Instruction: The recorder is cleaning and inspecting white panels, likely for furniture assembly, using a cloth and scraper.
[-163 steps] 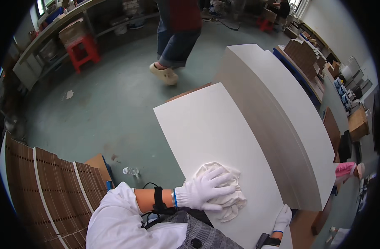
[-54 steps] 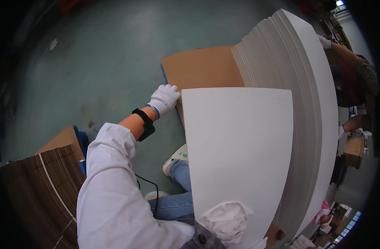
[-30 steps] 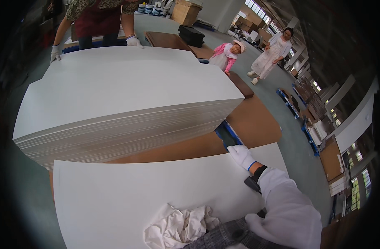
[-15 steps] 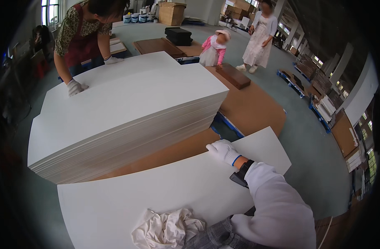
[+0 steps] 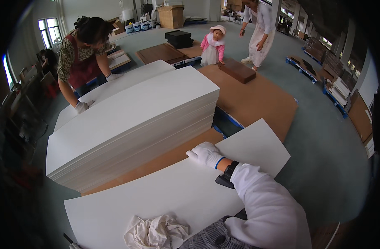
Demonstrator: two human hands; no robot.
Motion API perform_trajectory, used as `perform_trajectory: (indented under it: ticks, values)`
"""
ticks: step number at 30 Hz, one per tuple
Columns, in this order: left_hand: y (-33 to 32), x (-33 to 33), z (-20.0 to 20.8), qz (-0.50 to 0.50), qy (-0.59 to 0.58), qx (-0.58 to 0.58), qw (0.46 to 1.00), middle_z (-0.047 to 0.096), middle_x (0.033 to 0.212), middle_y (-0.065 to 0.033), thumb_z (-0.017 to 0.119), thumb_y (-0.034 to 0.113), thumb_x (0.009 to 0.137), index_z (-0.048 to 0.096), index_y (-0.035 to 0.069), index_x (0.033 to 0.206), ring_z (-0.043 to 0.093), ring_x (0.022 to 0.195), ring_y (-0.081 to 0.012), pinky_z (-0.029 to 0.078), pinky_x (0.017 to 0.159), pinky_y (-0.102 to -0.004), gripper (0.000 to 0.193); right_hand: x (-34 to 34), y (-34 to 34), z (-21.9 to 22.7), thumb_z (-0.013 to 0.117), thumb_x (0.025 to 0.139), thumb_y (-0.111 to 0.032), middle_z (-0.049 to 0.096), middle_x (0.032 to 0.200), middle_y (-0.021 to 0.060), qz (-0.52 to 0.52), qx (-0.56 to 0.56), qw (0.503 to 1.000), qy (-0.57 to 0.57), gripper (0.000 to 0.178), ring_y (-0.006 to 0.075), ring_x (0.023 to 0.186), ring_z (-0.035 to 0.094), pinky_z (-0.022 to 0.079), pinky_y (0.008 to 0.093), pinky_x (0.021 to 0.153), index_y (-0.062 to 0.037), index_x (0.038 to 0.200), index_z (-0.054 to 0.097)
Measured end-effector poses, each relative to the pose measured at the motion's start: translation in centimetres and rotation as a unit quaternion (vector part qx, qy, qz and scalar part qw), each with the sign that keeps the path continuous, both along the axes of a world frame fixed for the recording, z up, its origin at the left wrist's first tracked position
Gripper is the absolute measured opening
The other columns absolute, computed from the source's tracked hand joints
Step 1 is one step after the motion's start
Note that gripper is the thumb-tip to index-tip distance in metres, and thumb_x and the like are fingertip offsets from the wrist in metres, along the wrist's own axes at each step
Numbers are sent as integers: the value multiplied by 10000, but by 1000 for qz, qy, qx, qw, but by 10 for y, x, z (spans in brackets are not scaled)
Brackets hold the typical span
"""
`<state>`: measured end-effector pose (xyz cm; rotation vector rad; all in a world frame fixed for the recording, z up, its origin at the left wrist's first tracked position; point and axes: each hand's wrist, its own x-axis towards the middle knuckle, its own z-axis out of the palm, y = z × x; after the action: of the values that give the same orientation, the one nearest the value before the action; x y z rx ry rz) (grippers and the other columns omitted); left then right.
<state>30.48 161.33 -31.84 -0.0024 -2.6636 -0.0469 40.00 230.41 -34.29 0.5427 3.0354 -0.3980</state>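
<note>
My right hand (image 5: pixel 204 153), in a white glove with a black band at the wrist, lies on the far edge of a large white board (image 5: pixel 156 195), fingers curled over that edge near the board's right end. The board lies flat in front of me. A crumpled white rag (image 5: pixel 156 230) sits on it close to my body. My left hand is out of the picture. Beyond the board stands a tall stack of the same white boards (image 5: pixel 131 112).
A co-worker (image 5: pixel 84 54) in white gloves leans on the stack's far left corner. Brown sheets (image 5: pixel 256 99) lie to the right, with a dark block (image 5: pixel 237 70) on them. A small child (image 5: pixel 212 45) and an adult (image 5: pixel 260 29) stand behind. Blue pallet edge (image 5: pixel 227 118) shows below the stack.
Earlier my left hand pressed the rag on the board, then held its far left corner. My view has swung right; my right hand now holds the far edge, and the rag lies loose.
</note>
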Motion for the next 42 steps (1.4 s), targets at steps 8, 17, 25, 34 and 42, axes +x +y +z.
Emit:
perform_trajectory:
  ticks: [8, 17, 25, 34, 42]
  values:
    - [48, 47, -38, 65, -11, 45, 997, 603, 857, -194, 477, 173, 947, 590, -10, 858, 589, 781, -348, 498, 686, -412, 232, 41, 26, 4, 279, 944, -402, 672, 796, 156, 8, 32, 999, 0, 551, 344, 772, 635, 473, 463, 735, -60, 788, 682]
    - [118, 76, -6, 156, -46, 332, 929, 597, 898, -260, 429, 295, 940, 572, -61, 903, 565, 815, -429, 455, 731, -492, 385, 62, 44, -7, 297, 940, -383, 666, 752, 141, 5, 67, 998, 17, 529, 324, 724, 637, 475, 458, 677, -55, 750, 665]
    - [87, 78, -28, 154, -22, 267, 951, 604, 912, -276, 428, 284, 944, 576, -61, 955, 576, 849, -435, 479, 751, -470, 375, 45, 29, -6, 310, 941, -385, 665, 730, 146, 20, 60, 998, -16, 526, 322, 702, 644, 481, 467, 647, -49, 774, 680]
    - [85, 91, -8, 141, 150, 276, 939, 631, 858, -188, 493, 152, 925, 564, -19, 1041, 622, 767, -337, 524, 711, -421, 218, 10, -21, 55, 535, 875, -376, 640, 931, 115, 86, 115, 985, 92, 324, 280, 920, 602, 468, 429, 793, -86, 930, 668]
    - [189, 113, 64, 20, 29, 379, 925, 607, 1149, -124, 528, 218, 948, 532, 22, 1227, 584, 1028, -236, 471, 897, -373, 341, -1, -207, 113, 517, 927, -298, 631, 1003, 150, 357, -377, 851, 78, 339, 275, 931, 626, 516, 379, 822, -41, 1140, 578]
